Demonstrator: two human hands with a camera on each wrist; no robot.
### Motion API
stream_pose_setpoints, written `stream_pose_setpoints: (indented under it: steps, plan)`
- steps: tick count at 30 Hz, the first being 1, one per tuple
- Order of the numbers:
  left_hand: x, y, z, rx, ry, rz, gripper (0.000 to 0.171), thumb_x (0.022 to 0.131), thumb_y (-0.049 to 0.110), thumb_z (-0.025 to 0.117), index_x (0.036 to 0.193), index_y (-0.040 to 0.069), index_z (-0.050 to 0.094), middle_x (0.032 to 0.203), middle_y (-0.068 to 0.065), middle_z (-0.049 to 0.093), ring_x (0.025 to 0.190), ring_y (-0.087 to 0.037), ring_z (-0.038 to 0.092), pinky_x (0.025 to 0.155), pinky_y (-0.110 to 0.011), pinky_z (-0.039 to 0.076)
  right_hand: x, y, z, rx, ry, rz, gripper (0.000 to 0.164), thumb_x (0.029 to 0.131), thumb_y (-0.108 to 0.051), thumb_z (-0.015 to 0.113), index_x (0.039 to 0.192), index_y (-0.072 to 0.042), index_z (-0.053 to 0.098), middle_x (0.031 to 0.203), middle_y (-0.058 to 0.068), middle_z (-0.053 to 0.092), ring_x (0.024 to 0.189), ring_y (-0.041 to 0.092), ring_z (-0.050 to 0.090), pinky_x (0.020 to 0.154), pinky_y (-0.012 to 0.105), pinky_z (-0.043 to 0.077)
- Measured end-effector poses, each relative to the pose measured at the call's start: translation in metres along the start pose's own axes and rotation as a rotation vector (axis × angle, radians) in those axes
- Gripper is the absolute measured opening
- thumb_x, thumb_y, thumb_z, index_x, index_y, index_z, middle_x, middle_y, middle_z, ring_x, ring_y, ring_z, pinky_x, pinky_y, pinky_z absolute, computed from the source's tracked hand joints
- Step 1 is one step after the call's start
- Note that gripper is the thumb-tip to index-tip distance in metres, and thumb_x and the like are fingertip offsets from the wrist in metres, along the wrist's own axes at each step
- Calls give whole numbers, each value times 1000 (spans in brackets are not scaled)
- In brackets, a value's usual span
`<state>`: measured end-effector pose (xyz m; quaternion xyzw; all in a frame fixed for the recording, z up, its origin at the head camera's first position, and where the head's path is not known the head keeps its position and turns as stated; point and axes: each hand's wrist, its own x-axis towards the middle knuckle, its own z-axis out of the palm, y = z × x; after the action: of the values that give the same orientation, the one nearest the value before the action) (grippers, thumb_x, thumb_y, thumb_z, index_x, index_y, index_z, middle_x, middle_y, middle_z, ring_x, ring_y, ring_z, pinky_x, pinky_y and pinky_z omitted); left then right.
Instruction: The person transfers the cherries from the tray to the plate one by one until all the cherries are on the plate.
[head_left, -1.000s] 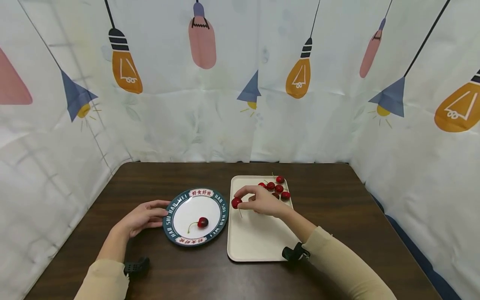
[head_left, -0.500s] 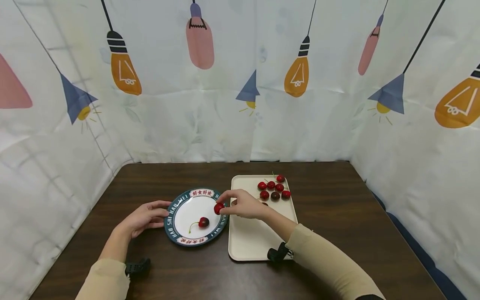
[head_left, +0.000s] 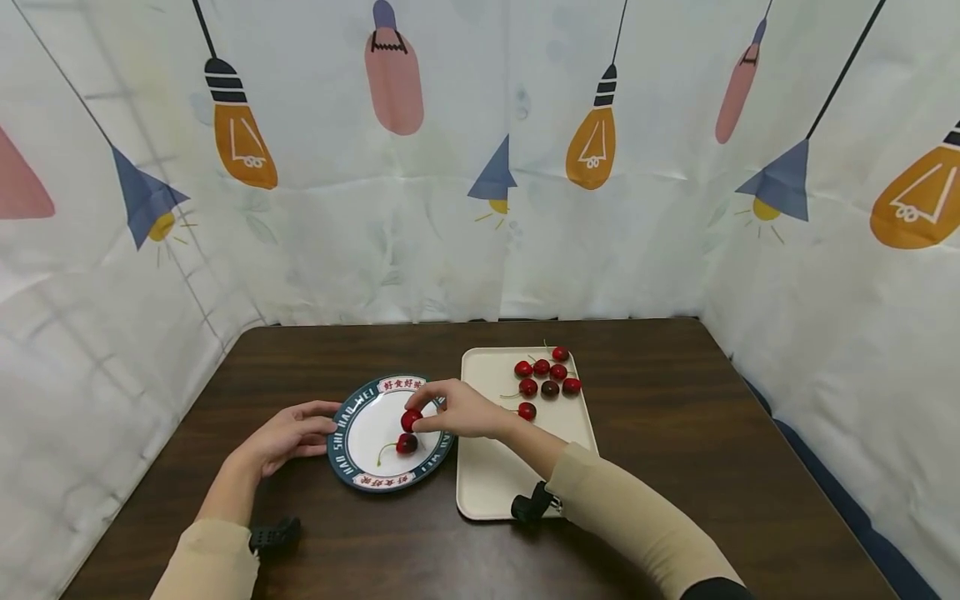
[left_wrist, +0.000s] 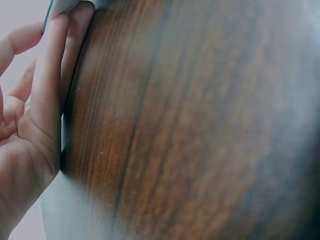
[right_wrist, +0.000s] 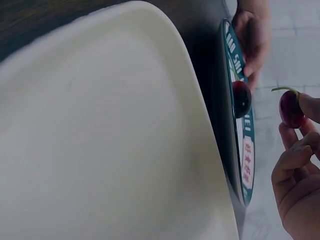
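Over the plate, my right hand [head_left: 457, 410] pinches a red cherry [head_left: 410, 420] between thumb and fingertips. The right wrist view shows this held cherry [right_wrist: 291, 109] with its green stem, raised above the plate. A darker cherry [head_left: 407, 444] with a stem lies on the white plate [head_left: 369, 433], which has a blue-green lettered rim. My left hand [head_left: 288, 437] rests at the plate's left rim, its fingers fairly straight and touching the edge. In the left wrist view the left hand's fingers [left_wrist: 50, 75] reach up to the plate, mostly out of frame.
Right of the plate stands a cream rectangular tray [head_left: 491, 492]. Several cherries [head_left: 550, 389] lie toward its far right part, and another cherry [head_left: 527, 411] sits nearer its middle. The dark wooden table [head_left: 652, 442] is bordered by a patterned cloth [head_left: 435, 250].
My right hand has carried the cherry left from the tray to over the plate, and lower toward the cherry lying there. The left hand has stayed at the rim.
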<state>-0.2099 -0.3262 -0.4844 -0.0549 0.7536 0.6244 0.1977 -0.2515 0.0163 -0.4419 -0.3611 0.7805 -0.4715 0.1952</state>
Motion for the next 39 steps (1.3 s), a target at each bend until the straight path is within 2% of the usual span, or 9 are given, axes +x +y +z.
stream_pose_setpoints:
  steps: [4,8,15,17,23,28,33,39]
  plan:
    - [1,-2,1,-2,5,2,61,101,24,68,151,-2,44,117,-12,66,97,-26,69,86,-37,60,4,-3,5,2,-10,11,26,91,-19,78,116,-15,74,103,-10,70,97,26,58,69,23,49]
    - [0,-5,1,1,13,0,61,101,23,68,150,-2,44,117,-12,65,97,-26,69,86,-37,60,9,-3,12,-14,-21,18,24,91,-19,79,115,-16,74,102,-12,70,101,24,58,72,22,50]
    - [-1,-4,4,7,7,10,60,101,22,68,150,-3,44,115,-12,66,97,-26,70,86,-38,60,10,-4,18,-37,-11,-10,30,91,-21,79,118,-11,73,104,-11,69,102,18,59,77,21,51]
    - [0,-3,4,10,7,19,60,100,22,68,150,-3,44,116,-12,66,98,-26,70,86,-38,60,8,-5,16,-56,3,-22,30,91,-22,79,119,-11,73,106,-10,70,98,18,60,75,21,50]
    - [-3,-2,3,27,33,4,61,100,22,68,150,-3,43,116,-13,65,96,-26,69,85,-37,60,3,-4,8,-78,12,-49,31,93,-21,77,120,-7,72,111,1,71,70,16,53,63,22,45]
    - [-7,-3,4,26,38,-3,62,100,23,68,151,-2,43,117,-13,65,95,-26,69,85,-37,60,-9,2,-7,-45,23,-26,32,95,-20,74,123,-5,71,111,0,71,63,16,52,58,24,46]
    - [-5,-1,5,30,43,12,62,100,24,68,151,-2,43,116,-13,65,95,-26,69,85,-37,60,-21,11,-26,24,53,43,32,96,-19,74,124,-4,70,109,-2,69,58,16,50,50,26,46]
    - [-5,2,5,26,41,20,61,101,23,67,150,-3,43,116,-12,65,96,-26,69,86,-37,60,-36,19,-43,47,92,97,32,96,-21,74,122,-4,70,108,0,68,58,17,52,49,26,43]
